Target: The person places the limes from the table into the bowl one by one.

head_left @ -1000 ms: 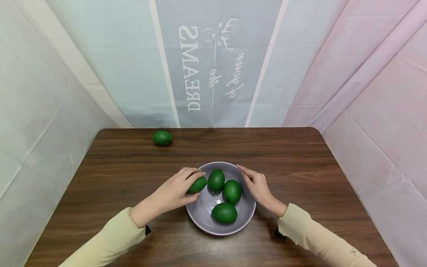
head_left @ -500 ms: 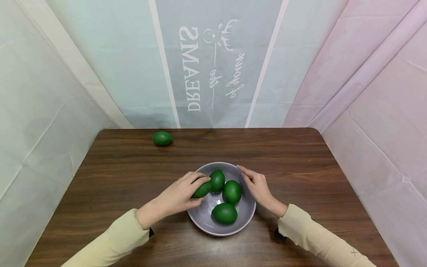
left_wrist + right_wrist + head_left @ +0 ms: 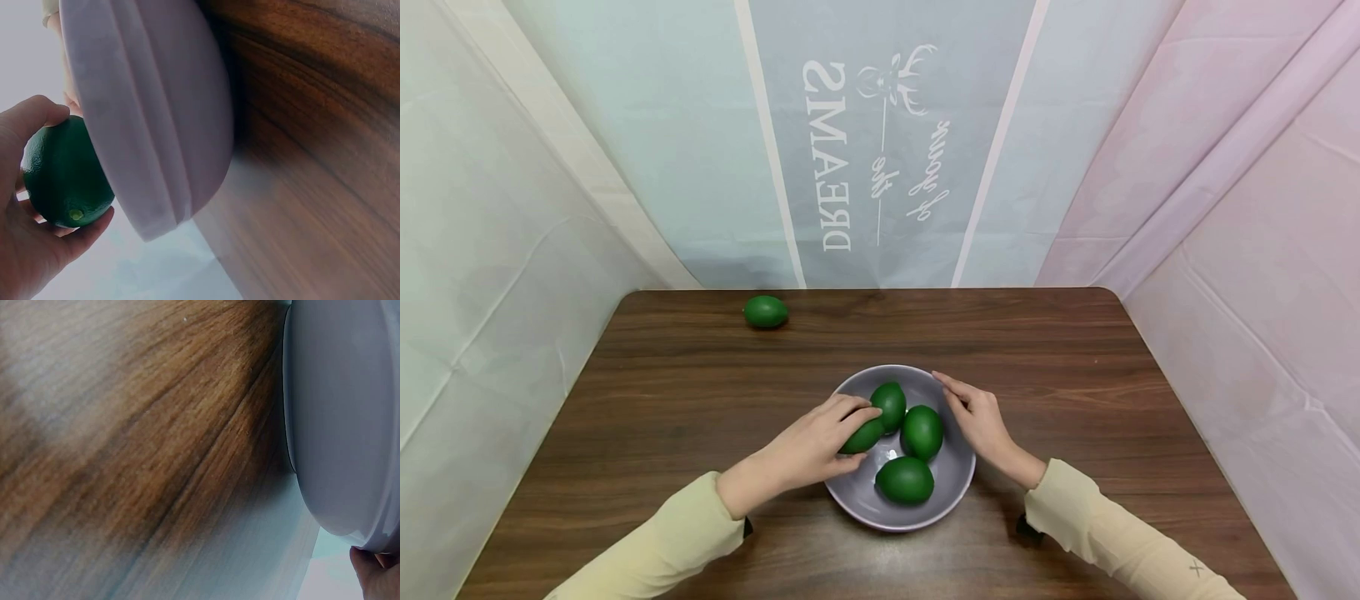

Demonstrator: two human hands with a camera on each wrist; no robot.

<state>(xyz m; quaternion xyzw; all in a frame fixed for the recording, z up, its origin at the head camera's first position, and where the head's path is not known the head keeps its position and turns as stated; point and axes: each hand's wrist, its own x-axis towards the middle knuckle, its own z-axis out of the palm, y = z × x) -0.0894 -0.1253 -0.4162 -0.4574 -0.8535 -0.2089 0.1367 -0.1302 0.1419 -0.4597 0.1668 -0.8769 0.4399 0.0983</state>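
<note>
My left hand grips a green lime over the left side of a grey-purple bowl. The left wrist view shows thumb and fingers around that lime, beside the rim of the bowl. Inside the bowl lie three more limes: one at the back, one at the right and one at the front. My right hand rests with straight fingers along the bowl's right rim. In the right wrist view only a little of this hand shows, at the bowl's edge.
Another lime lies alone near the back left edge of the brown wooden table. Pale fabric walls stand close around the table's back and sides.
My left hand has moved right and slightly toward me, carrying its lime further over the bowl. The back lime has shifted slightly right. My right hand has stayed in place.
</note>
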